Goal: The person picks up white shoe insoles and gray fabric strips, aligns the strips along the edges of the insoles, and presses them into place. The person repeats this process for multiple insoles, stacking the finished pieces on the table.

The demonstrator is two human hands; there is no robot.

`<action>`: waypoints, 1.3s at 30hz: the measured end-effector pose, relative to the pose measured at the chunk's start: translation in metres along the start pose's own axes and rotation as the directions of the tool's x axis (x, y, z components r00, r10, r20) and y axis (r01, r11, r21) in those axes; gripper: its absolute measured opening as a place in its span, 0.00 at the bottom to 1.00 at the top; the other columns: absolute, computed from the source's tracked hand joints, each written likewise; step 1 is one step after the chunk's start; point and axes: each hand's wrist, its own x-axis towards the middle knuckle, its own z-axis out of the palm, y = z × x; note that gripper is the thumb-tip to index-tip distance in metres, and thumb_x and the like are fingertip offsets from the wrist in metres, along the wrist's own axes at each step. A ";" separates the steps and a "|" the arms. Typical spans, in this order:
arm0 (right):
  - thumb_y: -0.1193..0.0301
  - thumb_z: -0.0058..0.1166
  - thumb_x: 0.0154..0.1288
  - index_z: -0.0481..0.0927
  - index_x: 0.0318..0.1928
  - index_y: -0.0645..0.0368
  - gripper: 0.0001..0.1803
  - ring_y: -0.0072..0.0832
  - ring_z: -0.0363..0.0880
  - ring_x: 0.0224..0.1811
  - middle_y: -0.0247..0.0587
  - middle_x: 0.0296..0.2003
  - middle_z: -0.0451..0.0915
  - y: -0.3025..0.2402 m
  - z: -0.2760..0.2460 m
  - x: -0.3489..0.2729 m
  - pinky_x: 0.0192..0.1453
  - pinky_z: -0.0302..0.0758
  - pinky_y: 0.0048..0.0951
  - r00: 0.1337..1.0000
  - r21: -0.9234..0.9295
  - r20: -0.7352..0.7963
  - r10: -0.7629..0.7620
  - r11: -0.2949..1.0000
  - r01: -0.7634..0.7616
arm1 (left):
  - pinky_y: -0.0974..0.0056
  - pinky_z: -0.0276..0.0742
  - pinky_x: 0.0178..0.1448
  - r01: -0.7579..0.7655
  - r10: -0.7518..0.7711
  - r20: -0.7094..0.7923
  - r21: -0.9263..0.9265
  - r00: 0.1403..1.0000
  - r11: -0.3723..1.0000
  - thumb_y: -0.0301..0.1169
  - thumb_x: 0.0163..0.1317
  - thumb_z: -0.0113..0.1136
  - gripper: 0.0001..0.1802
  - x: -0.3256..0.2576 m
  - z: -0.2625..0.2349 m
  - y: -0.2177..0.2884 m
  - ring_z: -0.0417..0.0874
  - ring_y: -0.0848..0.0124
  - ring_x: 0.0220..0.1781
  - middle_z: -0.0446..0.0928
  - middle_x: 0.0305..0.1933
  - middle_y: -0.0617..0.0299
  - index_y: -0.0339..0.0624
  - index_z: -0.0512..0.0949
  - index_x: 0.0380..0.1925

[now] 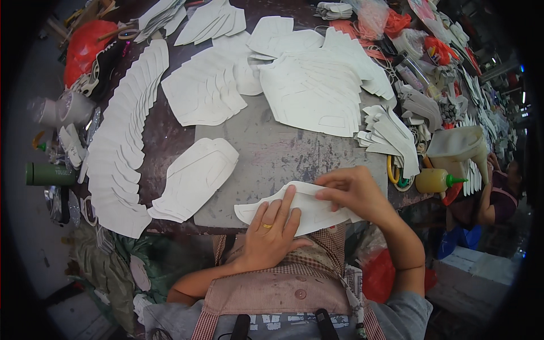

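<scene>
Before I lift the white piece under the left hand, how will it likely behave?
The white piece probably bends easily, since it looks sheet-thin. It is likely light, being broad with little visible thickness. It may slide, as its surface looks smooth.

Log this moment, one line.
left hand: spread on white piece | right hand: at piece's upper edge | nearby: white stack left, yellow bottle right
</scene>
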 end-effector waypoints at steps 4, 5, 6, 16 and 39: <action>0.71 0.67 0.63 0.83 0.31 0.67 0.10 0.15 0.77 0.19 0.37 0.19 0.83 0.013 -0.026 -0.012 0.22 0.69 0.20 0.999 -0.056 -0.031 0.045 0.997 -0.046 | 0.49 0.68 0.66 0.012 -0.012 0.002 -0.042 1.000 0.999 0.64 0.50 0.63 0.44 0.007 -0.002 0.005 0.70 0.48 0.58 0.64 0.72 0.35 0.31 0.72 0.49; 0.71 0.67 0.63 0.82 0.30 0.67 0.11 0.15 0.77 0.19 0.37 0.19 0.83 0.015 -0.028 -0.012 0.22 0.69 0.20 0.996 -0.007 -0.049 0.077 0.997 -0.078 | 0.49 0.68 0.66 0.018 -0.017 0.011 -0.059 1.000 0.998 0.63 0.49 0.64 0.44 0.008 -0.004 0.007 0.69 0.48 0.59 0.63 0.72 0.34 0.31 0.72 0.49; 0.70 0.66 0.63 0.81 0.27 0.65 0.12 0.14 0.76 0.18 0.38 0.17 0.82 0.014 -0.029 -0.011 0.22 0.68 0.19 0.996 -0.042 -0.070 0.050 0.998 -0.053 | 0.48 0.68 0.66 0.023 -0.022 0.021 -0.076 1.000 0.997 0.62 0.48 0.66 0.44 0.010 -0.006 0.008 0.69 0.49 0.59 0.63 0.72 0.34 0.30 0.72 0.49; 0.67 0.66 0.64 0.82 0.27 0.64 0.13 0.15 0.72 0.16 0.37 0.16 0.80 0.041 -0.018 -0.012 0.19 0.62 0.24 0.991 -0.099 -0.134 -0.017 0.995 0.003 | 0.49 0.69 0.62 0.045 -0.049 0.133 0.035 0.990 0.998 0.65 0.45 0.66 0.57 0.023 -0.021 0.013 0.71 0.50 0.56 0.65 0.71 0.40 0.26 0.68 0.63; 0.76 0.64 0.63 0.77 0.38 0.65 0.09 0.23 0.80 0.24 0.38 0.24 0.80 0.054 -0.019 -0.064 0.28 0.76 0.24 0.980 -0.106 -0.201 -0.008 0.994 -0.014 | 0.43 0.60 0.72 -0.114 0.112 0.220 -0.001 0.969 0.993 0.65 0.46 0.64 0.56 0.050 0.004 0.043 0.64 0.54 0.72 0.65 0.71 0.50 0.46 0.64 0.73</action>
